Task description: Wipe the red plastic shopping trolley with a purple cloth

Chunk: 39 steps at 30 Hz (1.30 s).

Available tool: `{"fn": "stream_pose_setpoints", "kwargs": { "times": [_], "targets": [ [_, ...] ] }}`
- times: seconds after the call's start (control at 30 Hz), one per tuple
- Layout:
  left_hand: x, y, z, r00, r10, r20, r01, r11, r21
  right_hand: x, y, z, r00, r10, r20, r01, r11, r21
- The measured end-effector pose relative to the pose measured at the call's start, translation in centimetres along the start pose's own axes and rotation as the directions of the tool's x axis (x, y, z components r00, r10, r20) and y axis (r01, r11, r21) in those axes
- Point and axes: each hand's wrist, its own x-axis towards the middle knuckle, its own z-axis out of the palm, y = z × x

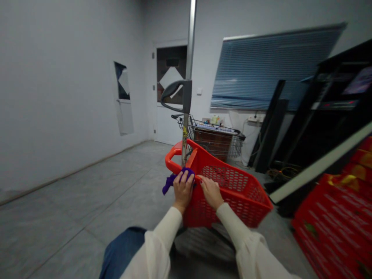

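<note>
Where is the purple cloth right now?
In the head view, the purple cloth is bunched in the person's left hand, at the near left corner of the red basket, just below the metal pole.

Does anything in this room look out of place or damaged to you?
Yes: the wall opening on the left looks damaged, with a white panel sitting crooked across it. The dark panels on the right also stand leaning at an untidy angle.
</note>
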Motion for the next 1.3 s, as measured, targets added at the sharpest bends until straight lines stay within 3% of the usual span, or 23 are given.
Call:
{"fn": "stream_pose_setpoints", "kwargs": {
  "times": [0.13, 0.33, 0.47, 0.57, 0.67, 0.77, 0.87, 0.93, 1.07, 1.17, 1.23, 1.3],
  "targets": [
    [-0.1, -0.6, -0.2, 0.988, 0.128, 0.082, -0.126, 0.992, -0.024, -0.1, -0.2, 0.3, 0.999, -0.028, -0.020, 0.027, 0.999, -0.030],
    [3.0, 0.4, -0.6, 0.987, 0.116, 0.109, -0.120, 0.992, 0.035, -0.6, -0.6, 1.0, 0.989, 0.094, -0.110, -0.104, 0.991, -0.082],
    [3.3, 0.8, -1.2, 0.940, 0.225, 0.257, -0.233, 0.972, 0.003, -0.8, 0.0, 0.0, 0.997, 0.046, -0.069, -0.054, 0.991, -0.124],
    [4.7, -0.2, -2.3, 0.893, 0.277, 0.354, -0.297, 0.955, 0.001, -1.4, 1.5, -0.9, 0.982, 0.180, -0.060, -0.189, 0.958, -0.217],
    [6.0, 0.1, -2.7, 0.906, 0.205, 0.370, -0.257, 0.962, 0.096, -1.9, 2.7, -0.9, 0.967, 0.248, -0.057, -0.255, 0.941, -0.223],
    [5.6, 2.4, -2.1, 0.903, 0.181, 0.389, -0.242, 0.964, 0.114, -2.0, 2.8, -0.6, 0.973, 0.227, -0.042, -0.231, 0.957, -0.178],
    [5.3, 4.7, -1.7, 0.824, 0.309, 0.475, -0.356, 0.934, 0.011, -1.8, 2.4, -0.6, 0.976, 0.217, -0.026, -0.218, 0.956, -0.195],
    [6.2, 5.1, -2.2, 0.785, 0.335, 0.521, -0.394, 0.919, 0.003, -1.8, 2.3, -0.7, 0.974, 0.226, -0.022, -0.225, 0.948, -0.223],
    [9.0, 3.6, -3.9, 0.826, 0.185, 0.533, -0.306, 0.940, 0.148, -1.7, 2.4, -0.8, 0.971, 0.238, -0.026, -0.237, 0.942, -0.237],
    [9.5, 3.7, -4.2, 0.839, 0.123, 0.530, -0.251, 0.952, 0.176, -1.5, 2.2, -0.9, 0.968, 0.248, -0.020, -0.246, 0.939, -0.239],
    [9.1, 4.6, -3.9, 0.812, 0.152, 0.563, -0.274, 0.952, 0.138, -1.5, 2.1, -1.1, 0.966, 0.257, -0.021, -0.254, 0.932, -0.257],
    [8.9, 5.1, -3.7, 0.758, 0.221, 0.614, -0.325, 0.944, 0.061, -1.9, 2.4, -1.4, 0.959, 0.281, -0.032, -0.278, 0.916, -0.290]
  ]
}}
